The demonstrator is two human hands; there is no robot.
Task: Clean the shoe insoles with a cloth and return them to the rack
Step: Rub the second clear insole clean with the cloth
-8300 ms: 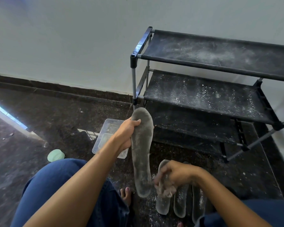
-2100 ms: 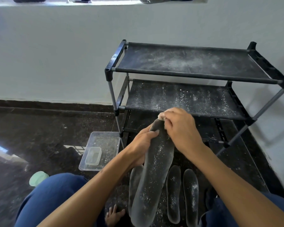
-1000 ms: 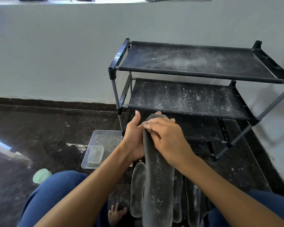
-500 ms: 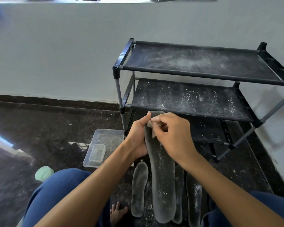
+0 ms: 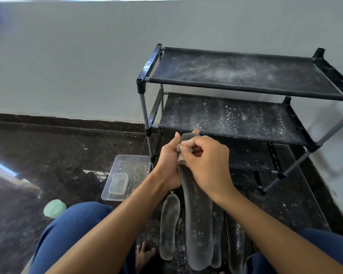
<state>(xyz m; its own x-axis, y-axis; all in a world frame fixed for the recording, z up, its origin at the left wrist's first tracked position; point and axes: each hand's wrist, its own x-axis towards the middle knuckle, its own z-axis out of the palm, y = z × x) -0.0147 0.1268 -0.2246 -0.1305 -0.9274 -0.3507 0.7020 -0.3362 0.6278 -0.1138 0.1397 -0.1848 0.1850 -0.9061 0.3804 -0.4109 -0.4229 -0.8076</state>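
Dusty floor (image 5: 48,155), rack (image 5: 246,91) at 1 o'clock: your left hand (image 5: 167,163) grips the insole (image 5: 198,224), right hand (image 5: 208,165) pinches the cloth (image 5: 180,155) on top. Wipe downward next, probably.

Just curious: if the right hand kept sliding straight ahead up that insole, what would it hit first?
Probably the front edge of the rack's middle shelf, just beyond the insole tip the right hand rubs; depth is uncertain.

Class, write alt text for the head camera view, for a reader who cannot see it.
A seated person's left hand holds a grey insole upright while the right hand rubs its top end with a cloth. More insoles lie on the dark floor, before a dusty black rack against a white wall.
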